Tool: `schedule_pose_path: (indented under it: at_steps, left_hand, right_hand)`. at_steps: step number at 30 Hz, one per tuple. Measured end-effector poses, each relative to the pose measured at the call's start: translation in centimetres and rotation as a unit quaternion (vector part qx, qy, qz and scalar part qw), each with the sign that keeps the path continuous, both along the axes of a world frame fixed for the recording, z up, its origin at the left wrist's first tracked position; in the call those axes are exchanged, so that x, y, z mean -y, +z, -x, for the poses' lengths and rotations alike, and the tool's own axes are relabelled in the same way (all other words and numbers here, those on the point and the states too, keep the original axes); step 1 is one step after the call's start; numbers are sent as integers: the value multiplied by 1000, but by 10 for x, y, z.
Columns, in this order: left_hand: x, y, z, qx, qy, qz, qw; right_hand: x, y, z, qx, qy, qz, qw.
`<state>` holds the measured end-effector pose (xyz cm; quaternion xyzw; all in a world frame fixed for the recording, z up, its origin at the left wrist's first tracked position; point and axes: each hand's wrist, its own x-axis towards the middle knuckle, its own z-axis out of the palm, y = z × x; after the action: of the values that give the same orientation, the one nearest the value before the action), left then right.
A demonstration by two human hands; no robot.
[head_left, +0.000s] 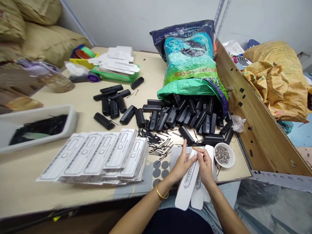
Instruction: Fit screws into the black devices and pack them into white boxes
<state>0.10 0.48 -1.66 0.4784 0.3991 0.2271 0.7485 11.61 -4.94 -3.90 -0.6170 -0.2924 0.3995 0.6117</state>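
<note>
At the table's front edge, my left hand (183, 165) grips the upper end of a white printed carton (188, 182), its index finger pointing away from me. From the other side my right hand (205, 166) pinches the same end, thumb close to the left thumb. A second white carton (198, 195) lies beneath and to the right, partly hidden. Beyond the fingers rests a black plastic case (186, 135). Just right of my right hand stands a white bowl (232, 160) of small metal parts.
Printed cartons (102, 156) lie stacked at the left, beside a white bin (73, 122) of black pieces. Black cases spill from a colourful bag (190, 70), with thin black sticks (156, 143) before it. A wooden board (265, 107) borders the right side.
</note>
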Motion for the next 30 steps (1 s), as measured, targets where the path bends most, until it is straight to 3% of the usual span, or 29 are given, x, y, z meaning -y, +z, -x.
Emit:
schedule_pose_path:
  at_steps: [3,5,7,9,12,14,16,20,22,24,26,28,30]
  left_hand:
    - [0,-2,11,6,-35,-68,997]
    - [2,-6,18,33,-86,-200,975]
    - [4,-11,23,49,-90,-345,933]
    - [1,-14,28,17,-23,-409,912]
    - [-13,-14,36,-150,101,-357,917]
    - [-25,-12,43,-264,111,-316,905]
    - [-34,-10,50,-329,78,-311,888]
    - [-38,-11,53,-418,28,-345,840]
    - [-36,-11,47,-429,-11,-386,816]
    - [-32,-12,37,-392,-65,-433,809]
    - [-29,-13,31,-335,-94,-454,820]
    - [-30,-13,34,-295,-55,-434,849]
    - [-34,-14,44,-271,29,-392,879]
  right_hand:
    - [-2,-9,-9,-10,-48,7,999]
    - [-9,-15,-13,-9,-86,11,996]
    - [-20,-19,-12,37,-59,23,997]
    - [-36,-21,-6,144,14,38,989]
    - [-67,-24,1,339,98,63,934]
    - [-85,-26,-5,396,126,84,905]
    - [-95,-24,-22,363,143,99,916]
    - [-83,-1,-70,144,154,103,972]
    - [-70,18,-81,114,215,97,965]
    - [-62,34,-76,172,269,95,943]
    - [-64,41,-61,266,242,72,930]
    - [-72,39,-49,347,188,56,917]
    - [-81,28,-44,440,177,90,876]
